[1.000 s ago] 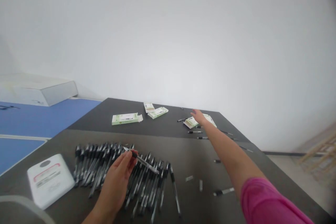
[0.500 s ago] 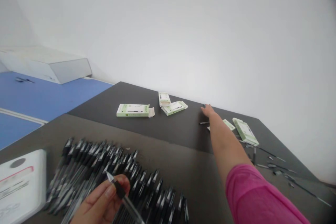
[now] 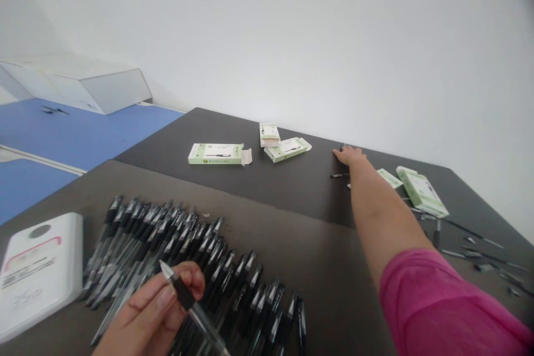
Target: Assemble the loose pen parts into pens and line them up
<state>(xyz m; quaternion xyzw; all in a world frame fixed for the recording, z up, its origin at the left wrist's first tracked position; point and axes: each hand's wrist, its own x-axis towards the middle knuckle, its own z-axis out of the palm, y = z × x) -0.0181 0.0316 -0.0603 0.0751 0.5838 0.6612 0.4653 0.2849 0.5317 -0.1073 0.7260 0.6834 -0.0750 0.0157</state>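
My left hand [image 3: 152, 311] is closed around an uncapped pen [image 3: 189, 303] with a silver tip, black grip and clear barrel. The pen's tip points up and to the left. Beneath and around this hand lies a big pile of capped black pens [image 3: 137, 245]. My right arm stretches far across the dark table, and my right hand [image 3: 349, 156] is down at its far edge. Its fingers are bent together at a small dark item, too small to make out. A thin dark pen piece [image 3: 339, 176] lies just in front of that hand.
Green-and-white pen boxes lie at the back: one open box [image 3: 217, 154], two touching ones [image 3: 287, 148], and a box [image 3: 423, 192] at right. Loose pen parts [image 3: 471, 242] are scattered there. A white device [image 3: 45, 272] sits at left, beyond it a blue surface [image 3: 41, 128] with a white carton [image 3: 117, 92].
The view has shifted, so the table things appear higher, and those at right lie farther right. My right hand stays at the far edge; my left hand still holds the pen.
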